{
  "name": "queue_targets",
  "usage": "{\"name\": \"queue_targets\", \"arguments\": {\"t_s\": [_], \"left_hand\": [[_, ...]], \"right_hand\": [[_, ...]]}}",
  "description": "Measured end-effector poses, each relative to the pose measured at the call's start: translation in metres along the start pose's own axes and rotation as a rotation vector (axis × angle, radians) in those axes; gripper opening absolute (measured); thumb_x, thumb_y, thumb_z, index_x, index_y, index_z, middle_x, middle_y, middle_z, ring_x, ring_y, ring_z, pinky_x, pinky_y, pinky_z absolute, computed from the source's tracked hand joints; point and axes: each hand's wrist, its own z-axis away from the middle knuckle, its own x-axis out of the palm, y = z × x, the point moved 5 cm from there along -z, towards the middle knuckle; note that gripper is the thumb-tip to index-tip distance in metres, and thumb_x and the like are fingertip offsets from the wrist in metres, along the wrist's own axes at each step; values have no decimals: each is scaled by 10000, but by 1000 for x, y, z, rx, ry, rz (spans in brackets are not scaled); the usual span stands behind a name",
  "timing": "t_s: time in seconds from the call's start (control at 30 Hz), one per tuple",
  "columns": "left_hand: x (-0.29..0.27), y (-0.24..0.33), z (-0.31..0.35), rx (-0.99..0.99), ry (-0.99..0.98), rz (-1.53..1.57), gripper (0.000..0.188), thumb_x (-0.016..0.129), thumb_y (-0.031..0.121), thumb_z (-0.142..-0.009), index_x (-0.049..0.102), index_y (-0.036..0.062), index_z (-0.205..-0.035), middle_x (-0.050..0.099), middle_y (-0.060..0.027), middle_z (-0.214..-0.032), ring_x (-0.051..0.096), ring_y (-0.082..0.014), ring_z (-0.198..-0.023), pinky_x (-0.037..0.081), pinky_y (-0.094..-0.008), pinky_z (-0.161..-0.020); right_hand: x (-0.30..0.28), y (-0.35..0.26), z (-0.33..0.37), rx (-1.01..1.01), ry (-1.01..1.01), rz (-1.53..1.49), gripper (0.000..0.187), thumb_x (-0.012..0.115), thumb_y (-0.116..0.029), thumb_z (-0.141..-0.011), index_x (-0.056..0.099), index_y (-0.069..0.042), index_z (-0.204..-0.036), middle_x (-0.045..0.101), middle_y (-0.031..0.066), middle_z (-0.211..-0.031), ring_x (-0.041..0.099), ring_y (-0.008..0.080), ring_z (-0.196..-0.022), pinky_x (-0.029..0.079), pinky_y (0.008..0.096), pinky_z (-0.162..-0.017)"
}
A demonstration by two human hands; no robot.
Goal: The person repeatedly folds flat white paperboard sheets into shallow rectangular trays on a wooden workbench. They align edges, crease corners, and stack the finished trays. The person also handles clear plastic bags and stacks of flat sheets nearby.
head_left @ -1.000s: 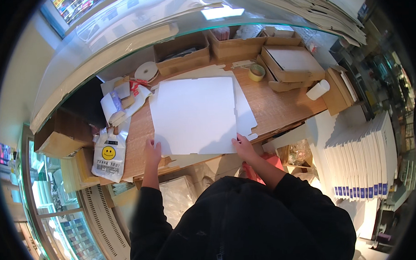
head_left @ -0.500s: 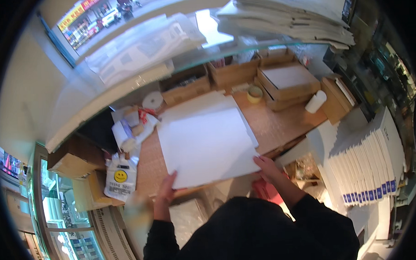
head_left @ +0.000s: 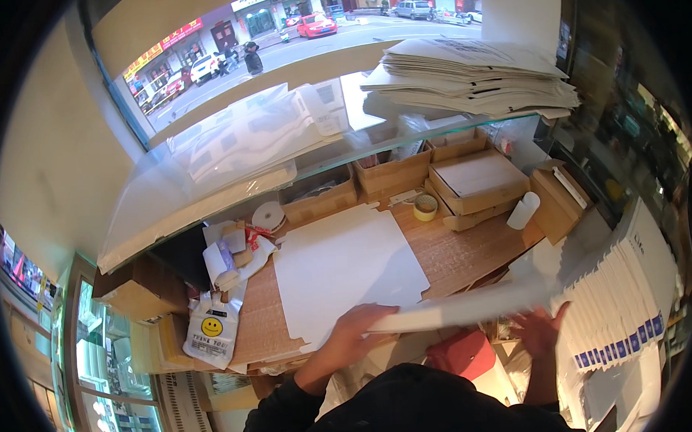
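My left hand (head_left: 359, 333) is closed on one end of a flat white board (head_left: 463, 306), which is nearly edge-on and smeared by motion. At the board's far right end, my right hand (head_left: 538, 333) has its fingers spread, close to the board; whether it touches cannot be made out. Another white sheet (head_left: 344, 269) with notched edges lies on the wooden table (head_left: 469, 246). Beside my right hand, a row of white folded packages with blue marks (head_left: 612, 313) stands packed upright.
Along the back are cardboard boxes (head_left: 482, 181), a yellow tape roll (head_left: 425, 207) and a white roll (head_left: 523, 210). A smiley-face plastic bag (head_left: 210, 327) hangs at the left table edge. A glass shelf above holds stacked papers (head_left: 471, 82). A red object (head_left: 461, 354) sits below.
The white board has left the sheet on the table and swung right, turning nearly edge-on. My left hand moved right with it; my right hand moved right and spread its fingers.
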Motion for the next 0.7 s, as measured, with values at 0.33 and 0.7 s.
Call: {"name": "queue_targets", "arguments": {"t_s": [0.33, 0.7], "left_hand": [[35, 76, -38, 679, -25, -696, 325, 744, 185, -716, 675, 150, -1031, 617, 16, -1210, 527, -219, -1185, 295, -508, -1041], [36, 8, -33, 163, 147, -330, 558, 548, -42, -806, 399, -3, -1341, 359, -243, -1427, 362, -406, -1312, 289, -483, -1086]], "right_hand": [[67, -67, 59, -209, 1024, 425, 433, 529, -341, -940, 525, -32, -1244, 599, 126, -1172, 578, 187, -1064, 466, 320, -921], [64, -201, 98, -1137, 806, 424, 434, 510, -241, -960, 432, 15, -1302, 561, 123, -1222, 530, 216, -1149, 472, 359, -927]]}}
